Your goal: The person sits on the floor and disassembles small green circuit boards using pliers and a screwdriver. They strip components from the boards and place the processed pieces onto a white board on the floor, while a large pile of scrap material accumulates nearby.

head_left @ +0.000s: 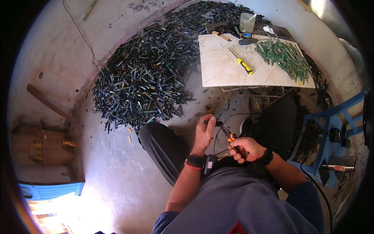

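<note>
Above my lap, my left hand (204, 134) pinches a small dark piece (206, 122) between thumb and fingers. Its exact kind is too small to make out. Just to the right, my right hand (249, 148) is wrapped round pliers (232, 137) with orange and black handles. Their dark jaws point up and left, close by the thumb of my left hand. Whether the jaws touch the piece, I cannot tell. Beyond my hands lies a large heap of dark strip-like pieces (152, 78), some greenish, a few yellow.
A pale board (218, 74) ahead bears a yellow-handled screwdriver (245, 66), green strips (284, 58), and a blue-centred tape roll (246, 35). Behind stands a cloudy plastic cup (247, 23). A blue stool (331, 113) and metal flask (343, 164) are right; a cardboard box (50, 147) is left.
</note>
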Available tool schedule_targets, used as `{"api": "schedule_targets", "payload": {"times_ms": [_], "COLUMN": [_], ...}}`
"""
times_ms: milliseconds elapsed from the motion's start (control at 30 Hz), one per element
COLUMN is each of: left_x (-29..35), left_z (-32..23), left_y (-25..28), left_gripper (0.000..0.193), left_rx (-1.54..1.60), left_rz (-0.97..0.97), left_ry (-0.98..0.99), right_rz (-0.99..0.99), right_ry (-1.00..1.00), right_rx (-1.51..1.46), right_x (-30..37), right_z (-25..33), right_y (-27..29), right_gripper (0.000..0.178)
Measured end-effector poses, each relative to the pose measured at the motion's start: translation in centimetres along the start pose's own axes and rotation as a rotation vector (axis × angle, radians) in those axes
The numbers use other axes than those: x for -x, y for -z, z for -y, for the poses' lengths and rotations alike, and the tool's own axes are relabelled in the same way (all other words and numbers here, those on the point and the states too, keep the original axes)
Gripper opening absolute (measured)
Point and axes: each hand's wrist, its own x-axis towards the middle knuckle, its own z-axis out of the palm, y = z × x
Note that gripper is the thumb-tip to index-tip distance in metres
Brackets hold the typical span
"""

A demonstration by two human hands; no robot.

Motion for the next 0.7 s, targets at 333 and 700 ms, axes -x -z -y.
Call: {"api": "schedule_targets", "payload": {"times_ms": [333,700], "left_x": [-0.6,-0.8], "left_z": [0.7,1.0], "left_y": [0.8,0.9], "left_gripper": [0.057,0.058], "left_rx": [-0.045,-0.06], "left_rz": [0.114,0.1], "left_ry": [0.114,0.207], "right_rz": [-0.207,-0.302], "right_ry": [0.054,0.338], "right_rx": [0.427,1.193], "right_x": [1.1,-0.1], "right_z": [-0.8,-0.7], "right_y": [-1.0,0.7], "right_gripper": [0.014,0.014]}}
